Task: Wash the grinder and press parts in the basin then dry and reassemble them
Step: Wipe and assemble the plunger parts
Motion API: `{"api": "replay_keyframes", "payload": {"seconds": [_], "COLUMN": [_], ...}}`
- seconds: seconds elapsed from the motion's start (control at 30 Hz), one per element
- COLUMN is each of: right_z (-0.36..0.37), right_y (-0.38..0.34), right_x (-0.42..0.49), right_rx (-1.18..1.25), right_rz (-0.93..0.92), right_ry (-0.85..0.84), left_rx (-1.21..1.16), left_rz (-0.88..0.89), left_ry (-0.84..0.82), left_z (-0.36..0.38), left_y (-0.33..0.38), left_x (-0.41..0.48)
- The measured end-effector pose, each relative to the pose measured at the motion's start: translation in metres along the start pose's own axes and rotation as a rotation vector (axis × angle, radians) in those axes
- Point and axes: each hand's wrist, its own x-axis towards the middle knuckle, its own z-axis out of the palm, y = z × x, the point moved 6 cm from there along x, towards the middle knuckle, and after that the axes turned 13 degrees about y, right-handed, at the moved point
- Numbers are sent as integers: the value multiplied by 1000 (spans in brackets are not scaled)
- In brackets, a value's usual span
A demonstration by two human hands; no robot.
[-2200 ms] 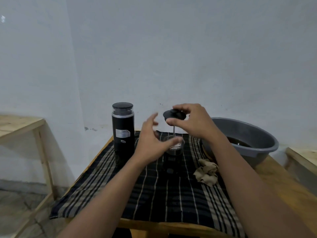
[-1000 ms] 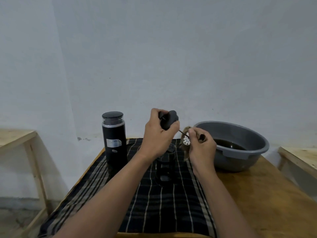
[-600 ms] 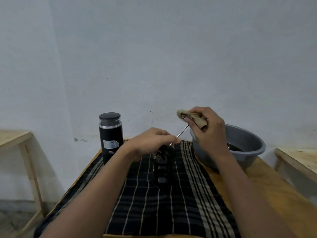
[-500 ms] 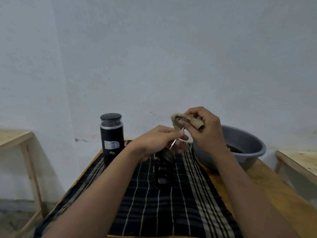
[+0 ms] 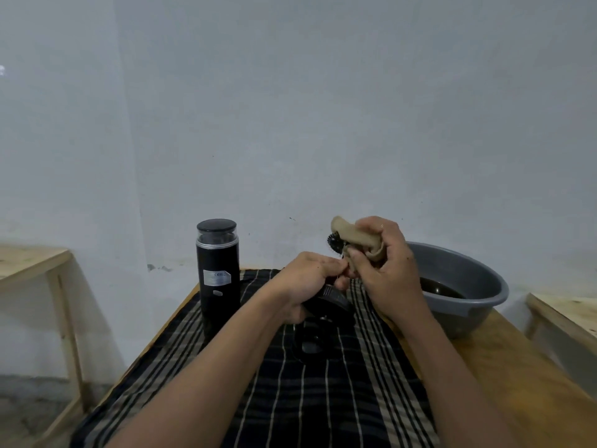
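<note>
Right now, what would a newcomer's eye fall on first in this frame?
The two hands meeting mid-frame: the right hand wraps a tan cloth round the press's filter disc, while the left hand grips the black lid below it. Next come the black grinder, upright on the striped cloth at left, and the grey basin of dark water at right.

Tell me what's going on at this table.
A person is wiping the press plunger dry. The right hand grips a beige cloth wrapped round its filter, and the left hand holds its lid end. The beaker stands under the hands on the striped mat. The grinder stands upright at the left. The basin, holding dark water, sits at the right.
</note>
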Motion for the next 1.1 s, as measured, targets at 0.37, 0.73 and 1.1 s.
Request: {"api": "replay_keyframes", "payload": {"seconds": [0.37, 0.73, 1.1], "right_z": [-5, -8, 3], "right_y": [15, 18, 40], "right_x": [-7, -11, -32], "right_rx": [-447, -354, 584], "right_rz": [-147, -31, 694], "right_ry": [-107, -64, 437], "left_rx": [360, 524, -59], "left_rz": [163, 509, 226], "left_ry": [38, 141, 111], "left_z": [-12, -7, 5], "left_y": [11, 14, 10], "left_x": [0, -3, 0]}}
